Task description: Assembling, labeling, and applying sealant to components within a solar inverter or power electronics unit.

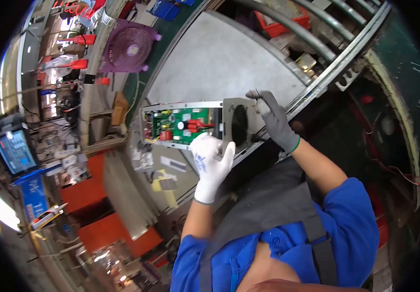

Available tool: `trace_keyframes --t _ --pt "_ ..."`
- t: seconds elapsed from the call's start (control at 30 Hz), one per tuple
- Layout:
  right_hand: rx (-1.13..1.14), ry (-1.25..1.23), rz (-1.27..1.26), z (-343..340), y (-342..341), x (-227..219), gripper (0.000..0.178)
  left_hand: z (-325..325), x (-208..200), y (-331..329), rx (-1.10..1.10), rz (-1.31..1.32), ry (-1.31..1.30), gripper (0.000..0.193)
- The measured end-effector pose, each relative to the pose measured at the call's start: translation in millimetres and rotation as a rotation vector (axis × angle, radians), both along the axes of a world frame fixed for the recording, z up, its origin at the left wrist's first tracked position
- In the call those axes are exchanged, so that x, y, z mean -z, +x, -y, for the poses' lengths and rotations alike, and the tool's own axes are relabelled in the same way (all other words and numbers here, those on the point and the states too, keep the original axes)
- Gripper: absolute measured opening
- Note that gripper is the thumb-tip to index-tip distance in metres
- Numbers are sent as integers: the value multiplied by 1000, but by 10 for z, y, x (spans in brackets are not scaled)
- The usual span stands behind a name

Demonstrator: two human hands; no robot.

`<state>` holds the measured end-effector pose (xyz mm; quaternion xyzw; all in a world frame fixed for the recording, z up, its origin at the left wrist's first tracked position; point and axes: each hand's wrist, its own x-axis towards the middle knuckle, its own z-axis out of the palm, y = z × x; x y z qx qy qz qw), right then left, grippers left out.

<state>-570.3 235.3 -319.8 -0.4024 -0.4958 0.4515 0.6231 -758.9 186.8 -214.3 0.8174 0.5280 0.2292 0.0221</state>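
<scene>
An open metal case (185, 105) lies on the worktable, with a green circuit board (171, 122) inside. Red-sleeved leads (198, 125) run over the board. On the right end of the case is a grey panel with a round black fan (239, 125). My left hand (209, 158), in a white glove, grips the case's near edge beside this panel, thumb raised. My right hand (277, 121), in a grey glove, is just right of the fan panel. Its fingertips are pinched around something thin and dark, too small to name.
A grey metal tabletop (219, 58) stretches behind the case. Metal rollers (312, 41) run along the far right. A purple fan (129, 47) stands at the far left. Further left are a lit screen (16, 152) and orange bins (120, 236). Yellow notes (165, 182) lie near my left wrist.
</scene>
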Motion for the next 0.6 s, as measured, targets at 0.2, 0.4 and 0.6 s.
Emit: trace_keyframes --t 0.2,0.4,0.6 --pt "-151 247 467 370 87 -185 25 123 62 163 -275 481 -182 36" --pt "-215 319 469 44 -30 -85 17 24 81 380 -403 338 -217 35" --pt "-227 449 435 -42 -11 73 17 91 198 341 -442 560 -241 36"
